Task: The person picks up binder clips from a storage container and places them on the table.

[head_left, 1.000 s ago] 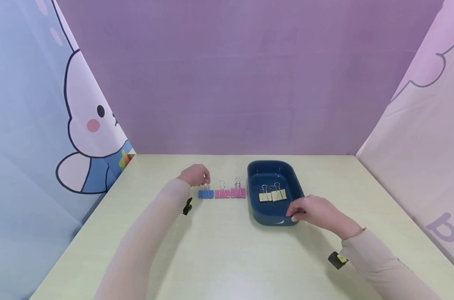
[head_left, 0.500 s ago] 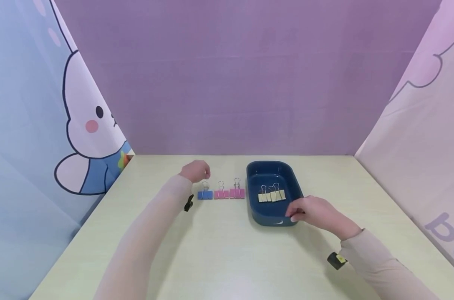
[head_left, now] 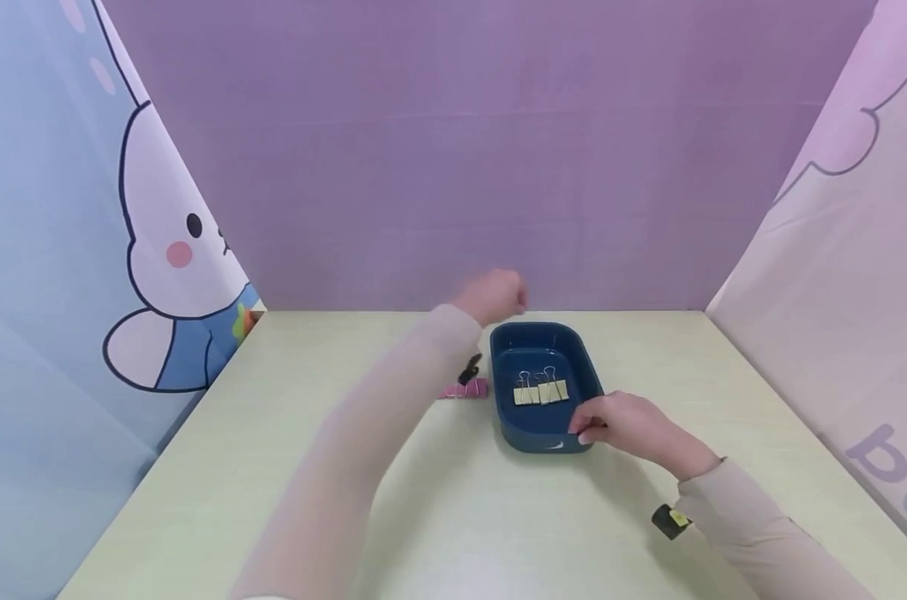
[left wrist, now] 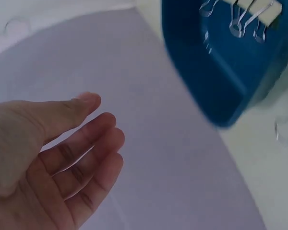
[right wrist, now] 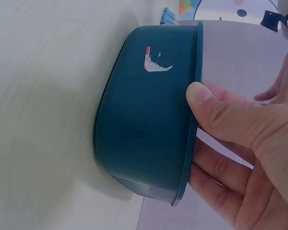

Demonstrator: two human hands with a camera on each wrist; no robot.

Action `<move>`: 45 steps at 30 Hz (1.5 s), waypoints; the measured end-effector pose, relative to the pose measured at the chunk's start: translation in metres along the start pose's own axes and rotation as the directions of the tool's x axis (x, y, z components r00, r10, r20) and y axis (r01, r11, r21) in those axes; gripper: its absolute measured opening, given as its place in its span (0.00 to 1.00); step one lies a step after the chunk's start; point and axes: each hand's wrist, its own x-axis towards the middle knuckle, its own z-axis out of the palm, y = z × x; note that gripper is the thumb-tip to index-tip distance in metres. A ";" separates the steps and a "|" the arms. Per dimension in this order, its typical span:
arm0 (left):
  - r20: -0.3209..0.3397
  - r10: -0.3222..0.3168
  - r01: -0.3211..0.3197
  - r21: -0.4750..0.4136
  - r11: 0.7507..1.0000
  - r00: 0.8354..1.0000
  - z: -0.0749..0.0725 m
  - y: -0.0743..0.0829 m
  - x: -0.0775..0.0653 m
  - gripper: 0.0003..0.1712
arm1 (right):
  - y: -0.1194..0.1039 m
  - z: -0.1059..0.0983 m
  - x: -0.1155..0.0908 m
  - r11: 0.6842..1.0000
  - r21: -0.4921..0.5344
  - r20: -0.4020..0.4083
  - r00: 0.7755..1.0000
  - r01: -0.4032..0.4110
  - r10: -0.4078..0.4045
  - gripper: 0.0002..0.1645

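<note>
My left hand [head_left: 496,295] is in the air above the far left corner of a dark blue plastic bin [head_left: 538,440]. In the left wrist view its fingers [left wrist: 105,177] are loosely bent, with nothing between them and the thumb. My right hand [head_left: 633,425] pinches the bin's near rim, thumb outside and fingers inside, as the right wrist view shows. Two pale yellow binder clips, a left one [head_left: 526,396] and a right one [head_left: 553,392], lie in the bin. Left of it, pink binder clips [head_left: 474,388] are partly hidden by my left forearm.
A blue binder clip [right wrist: 168,17] shows past the bin in the right wrist view; the forearm hides it in the head view. A purple cloth [head_left: 453,150] stands behind the pale wooden table [head_left: 273,400], with printed cloths at both sides.
My left hand has left the blue binder clip, risen, and moved right to above the bin's far left corner. The blue clip stayed on the table. My right hand keeps its hold on the bin.
</note>
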 end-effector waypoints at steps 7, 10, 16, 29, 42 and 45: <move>0.008 0.022 -0.023 0.236 0.971 1.000 0.058 0.015 0.017 0.18 | 0.001 0.000 0.001 1.000 0.000 -0.010 0.999 0.031 -0.031 0.07; 0.028 -0.002 -0.006 0.290 0.957 1.000 0.084 0.011 0.022 0.19 | 0.001 0.001 0.001 0.999 0.000 -0.011 0.999 0.038 -0.038 0.06; 0.124 -0.044 -0.006 0.378 0.926 0.991 0.100 0.019 0.014 0.12 | 0.002 0.001 0.002 0.999 -0.004 -0.010 0.999 0.050 -0.050 0.06; 0.207 -0.082 -0.001 0.368 0.930 0.975 0.110 0.019 0.013 0.10 | 0.000 0.003 0.005 0.999 -0.008 -0.024 0.999 0.047 -0.047 0.06; 0.150 0.016 -0.008 -0.056 0.998 0.988 0.018 -0.012 -0.007 0.07 | -0.001 0.002 0.008 0.999 0.001 -0.011 0.999 0.038 -0.038 0.06; 0.083 -0.004 0.016 -0.140 0.990 0.997 -0.010 -0.034 -0.015 0.07 | -0.002 0.001 0.008 1.000 0.002 -0.006 1.000 0.016 -0.016 0.07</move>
